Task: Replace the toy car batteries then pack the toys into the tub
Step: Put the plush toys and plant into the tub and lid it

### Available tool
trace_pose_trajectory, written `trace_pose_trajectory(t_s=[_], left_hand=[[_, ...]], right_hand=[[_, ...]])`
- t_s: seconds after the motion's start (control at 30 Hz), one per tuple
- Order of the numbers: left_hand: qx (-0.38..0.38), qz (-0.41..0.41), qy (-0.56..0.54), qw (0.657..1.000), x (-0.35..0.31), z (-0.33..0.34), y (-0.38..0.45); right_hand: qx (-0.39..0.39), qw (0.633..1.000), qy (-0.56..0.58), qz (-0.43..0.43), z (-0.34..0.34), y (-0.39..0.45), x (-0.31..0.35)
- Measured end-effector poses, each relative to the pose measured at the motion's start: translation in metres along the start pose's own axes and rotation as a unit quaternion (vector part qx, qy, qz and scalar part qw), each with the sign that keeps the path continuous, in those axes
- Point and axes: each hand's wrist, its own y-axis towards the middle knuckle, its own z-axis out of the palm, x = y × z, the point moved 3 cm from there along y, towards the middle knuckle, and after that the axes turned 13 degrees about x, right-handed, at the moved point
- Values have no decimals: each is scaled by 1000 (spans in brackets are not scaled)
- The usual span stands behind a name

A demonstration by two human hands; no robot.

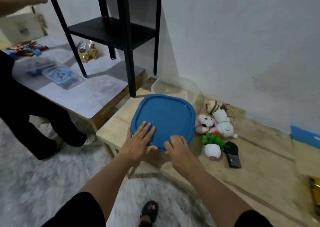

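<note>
A blue square lid (166, 116) is tilted up above the low wooden table (242, 166), and both my hands grip its near edge. My left hand (138, 140) lies flat on top with the thumb under the rim. My right hand (180, 149) curls over the near right corner. Behind the lid stands a clear plastic tub (187, 90), partly hidden. Right of the lid lie soft toys: a pink one (205, 124), a white snowman (224, 124), a striped one (213, 106). A green and white toy (213, 146) and a black toy car (232, 155) lie nearer.
A black metal shelf (121, 28) stands on a lower white-topped table (90, 95) at the left, with clear boxes of blue items (62, 75). Another person in black (26, 105) stands far left, arm raised. The wall is close behind the toys.
</note>
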Motion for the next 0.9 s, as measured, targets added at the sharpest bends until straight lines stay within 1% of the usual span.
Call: trace_pose_trajectory(t_s=[0.1, 0.2, 0.27, 0.3, 0.43, 0.57, 0.6, 0.67, 0.73, 0.77, 0.83, 0.9], left_hand=[[41, -19, -6, 999, -10, 33, -23], [64, -31, -17, 997, -15, 55, -27], [82, -32, -27, 996, -17, 64, -22], [90, -32, -33, 995, -18, 65, -19], [113, -21, -25, 993, -18, 65, -6], [130, 4, -8, 991, -11, 64, 8], [134, 11, -8, 991, -9, 63, 13], [144, 22, -1, 989, -5, 56, 22], [134, 34, 21, 990, -3, 45, 35], [119, 42, 31, 991, -3, 38, 42], [96, 79, 30, 992, -4, 24, 59], [92, 138, 9, 986, -12, 8, 76]], right_hand=[[60, 998, 17, 13, 21, -27, 17], [134, 989, 42, 43, 45, -43, 20], [160, 980, 101, 57, 49, -45, 18], [188, 974, 112, 57, 51, -45, 17], [205, 972, 93, 67, 68, -44, 9], [228, 968, 84, 66, 69, -41, 8], [212, 971, 90, 67, 70, -39, 5], [221, 965, 105, 95, 68, -34, 0], [265, 955, 104, 80, 71, -28, -2], [271, 957, 85, 68, 68, -23, -5], [251, 963, 68, 73, 55, -9, -17], [230, 966, 61, 98, 44, 2, -39]])
